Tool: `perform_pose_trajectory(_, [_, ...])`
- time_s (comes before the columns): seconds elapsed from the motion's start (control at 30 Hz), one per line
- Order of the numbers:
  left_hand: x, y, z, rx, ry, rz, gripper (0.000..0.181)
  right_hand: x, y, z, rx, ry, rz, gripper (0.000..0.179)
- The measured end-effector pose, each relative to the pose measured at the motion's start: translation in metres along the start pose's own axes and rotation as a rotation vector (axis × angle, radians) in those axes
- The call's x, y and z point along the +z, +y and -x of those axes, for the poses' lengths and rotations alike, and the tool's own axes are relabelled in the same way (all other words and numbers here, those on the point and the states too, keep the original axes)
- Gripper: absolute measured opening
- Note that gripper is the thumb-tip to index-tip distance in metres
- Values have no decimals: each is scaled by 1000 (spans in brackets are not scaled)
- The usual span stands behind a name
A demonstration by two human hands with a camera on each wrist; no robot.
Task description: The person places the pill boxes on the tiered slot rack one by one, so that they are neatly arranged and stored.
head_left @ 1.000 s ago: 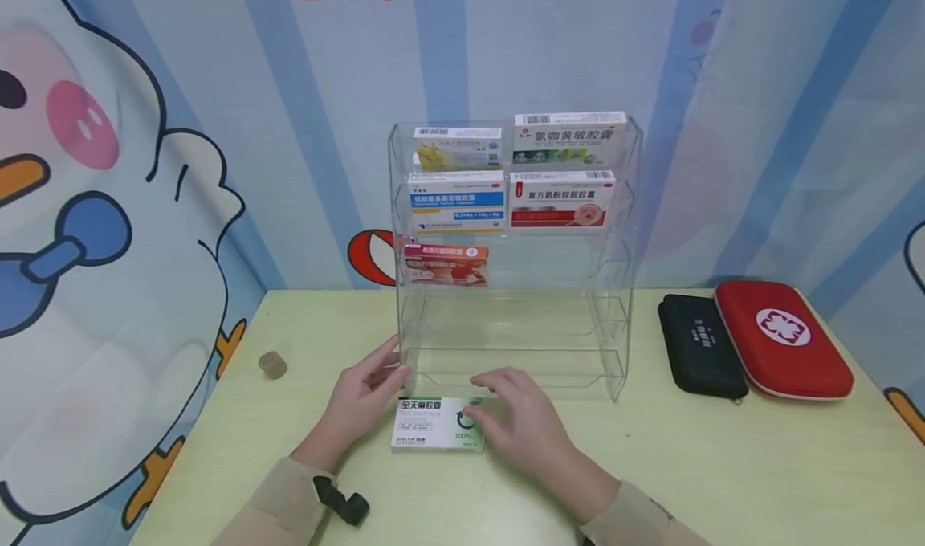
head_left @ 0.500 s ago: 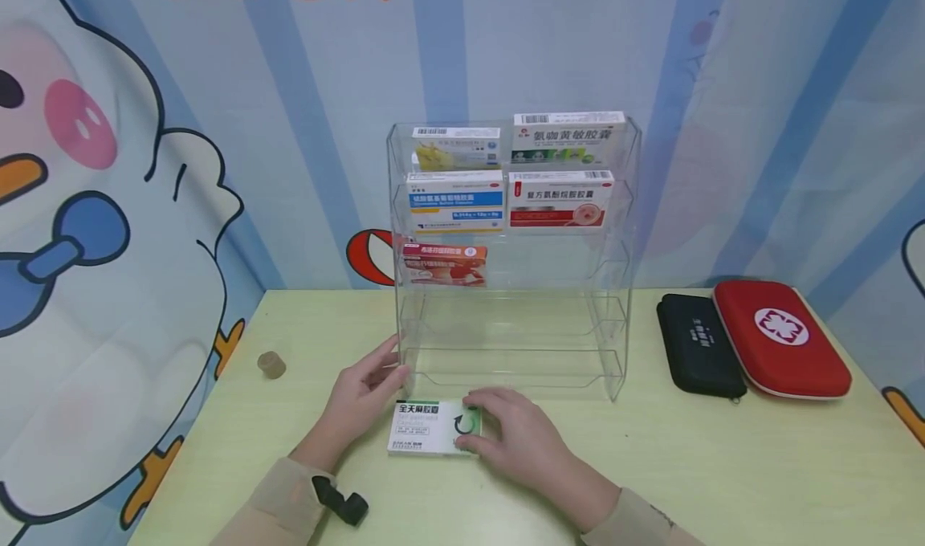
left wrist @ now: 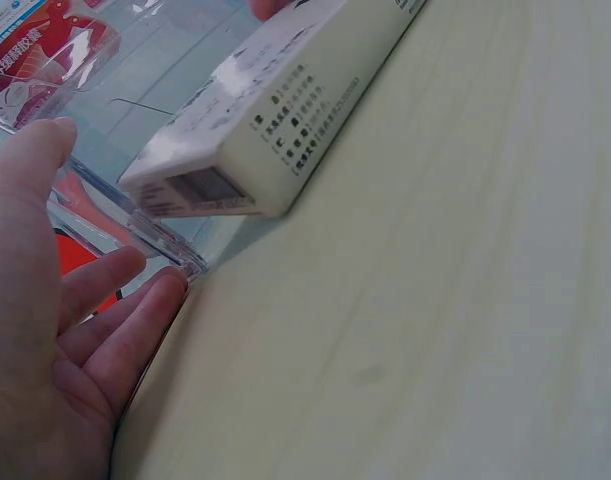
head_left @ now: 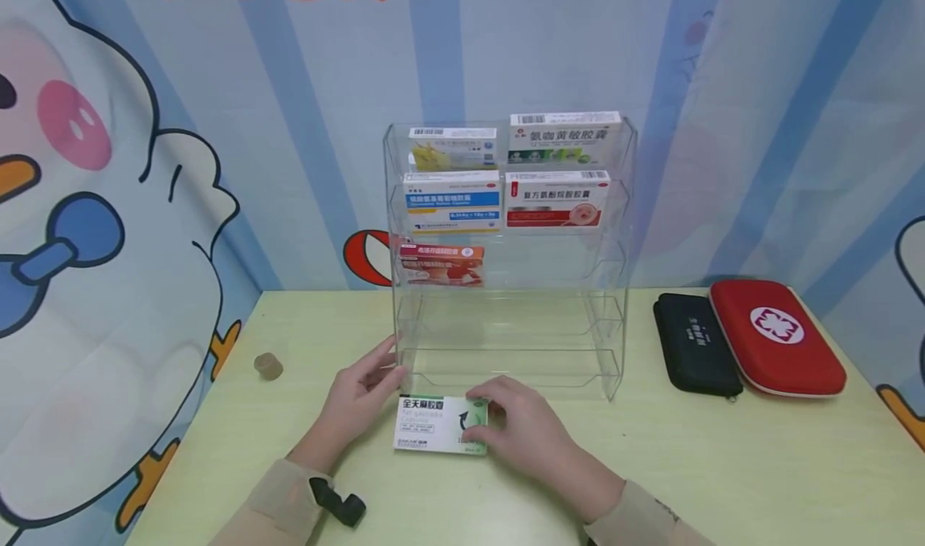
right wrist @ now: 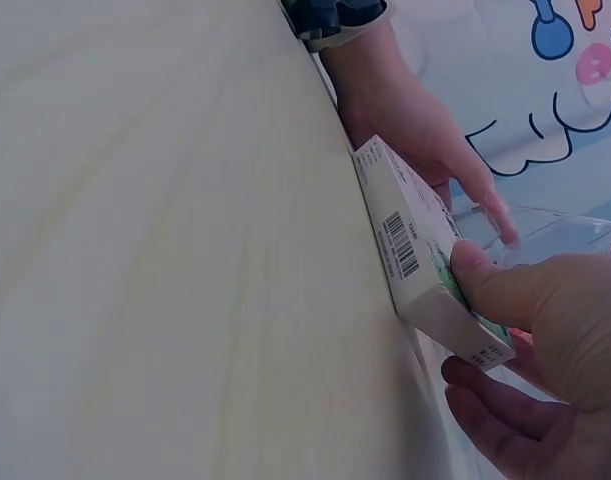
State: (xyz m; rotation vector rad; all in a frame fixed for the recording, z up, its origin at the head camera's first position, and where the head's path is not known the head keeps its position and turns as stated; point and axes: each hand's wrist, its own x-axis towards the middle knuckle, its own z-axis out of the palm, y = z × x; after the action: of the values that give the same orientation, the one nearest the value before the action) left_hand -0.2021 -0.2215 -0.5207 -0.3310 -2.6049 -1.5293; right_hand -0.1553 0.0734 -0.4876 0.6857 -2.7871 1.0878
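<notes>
My right hand [head_left: 531, 429] pinches the right end of a white and green medicine box [head_left: 431, 425], its thumb on the printed front. In the right wrist view the box [right wrist: 400, 215] is tilted, with its barcode side showing. It stands before the foot of a clear tiered display rack [head_left: 516, 361]. My left hand [head_left: 354, 397] rests against the rack's lower left corner. Seen from the left wrist, the left fingers [left wrist: 135, 335] are relaxed and touch that corner, with the thumb apart from them.
Higher tiers bear several medicine boxes, including a red one [head_left: 442, 266], a blue and white one [head_left: 453, 201] and a white and red one [head_left: 556, 200]. Right of the rack lie a black case [head_left: 697, 345] and a red case [head_left: 776, 337]. A small brown cylinder [head_left: 268, 366] is at left.
My right hand has come down onto the box's right end and taken hold of it. The box has tilted and shifted slightly. My left hand has stayed at the rack.
</notes>
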Motion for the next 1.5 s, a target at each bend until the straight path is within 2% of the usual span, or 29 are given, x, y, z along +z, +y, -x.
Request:
perform_pose_trajectory(0.13, [0, 1, 0, 30, 0, 12, 60, -12, 5, -4, 36, -19, -101, 38])
perform_pose_trajectory(0.27, [3, 2, 0, 27, -6, 15, 59, -27, 10, -7, 67, -8, -176, 30])
perform_pose_trajectory(0.47, [5, 2, 0, 5, 1, -2, 60, -50, 17, -9, 8, 44, -171, 27])
perform_pose_trajectory(0.8, [2, 2, -1, 23, 5, 20, 60, -108, 17, -20, -128, 222, -104, 33])
perform_pose_trajectory(1.03, [-1, 2, 0, 52, 6, 30, 60, -146, 16, -31, -224, 389, -77, 34])
perform_pose_trajectory(1.3, [-2, 1, 0, 41, 0, 32, 60, -178, 7, -42, -207, 528, -121, 33])
perform_pose_trajectory(1.5, [-2, -1, 0, 49, 6, 27, 60, -189, 5, -55, -224, 630, -150, 30])
